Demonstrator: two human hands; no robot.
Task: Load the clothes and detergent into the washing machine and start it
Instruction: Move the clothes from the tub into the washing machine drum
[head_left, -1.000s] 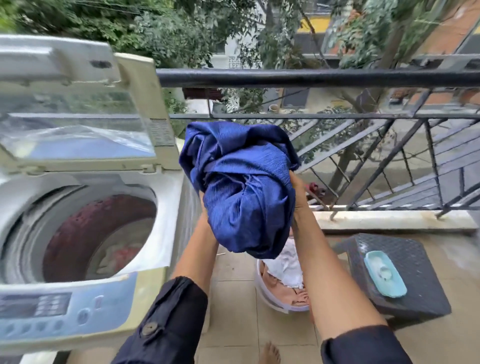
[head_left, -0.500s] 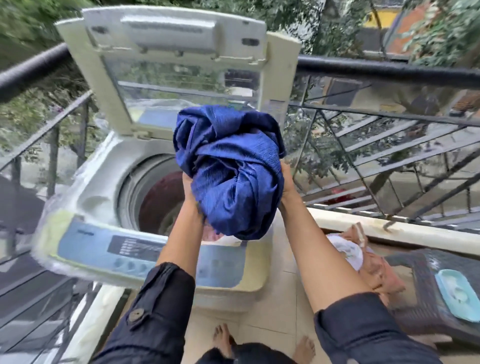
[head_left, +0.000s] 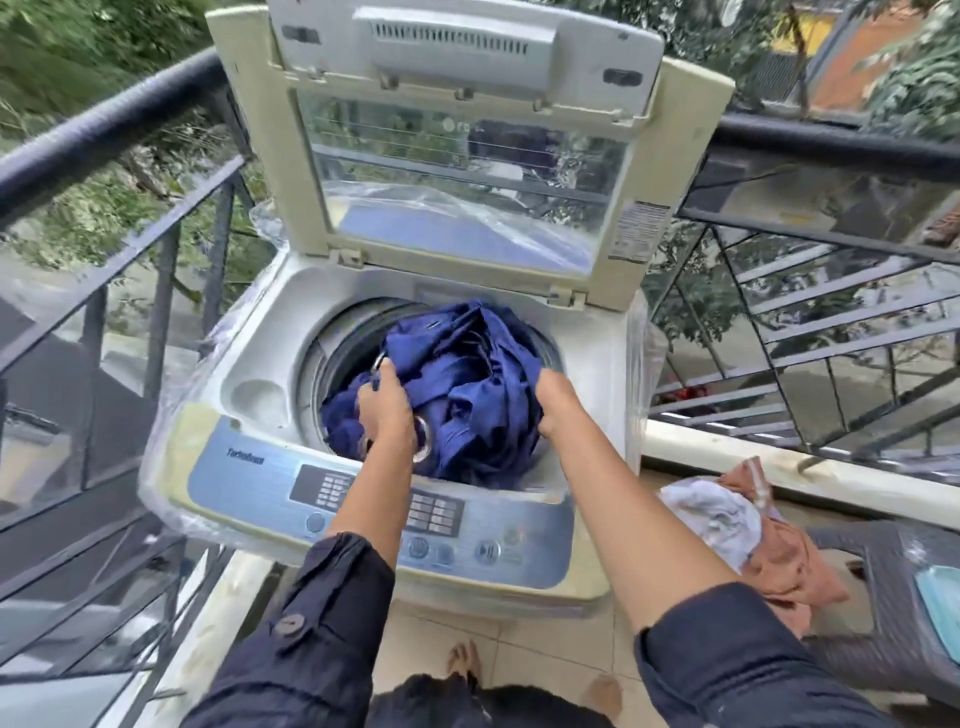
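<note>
My left grip (head_left: 387, 410) and right grip (head_left: 558, 402) both clutch the blue cloth (head_left: 467, 384). It sits bunched between them in the washing machine (head_left: 270, 332) mouth, heaped above the rim. The drum's depth lies straight below both grips.

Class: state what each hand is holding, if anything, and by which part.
Both hold the bunched blue cloth in the washing machine opening: the left hand grips its left side, the right hand its right side.
</note>
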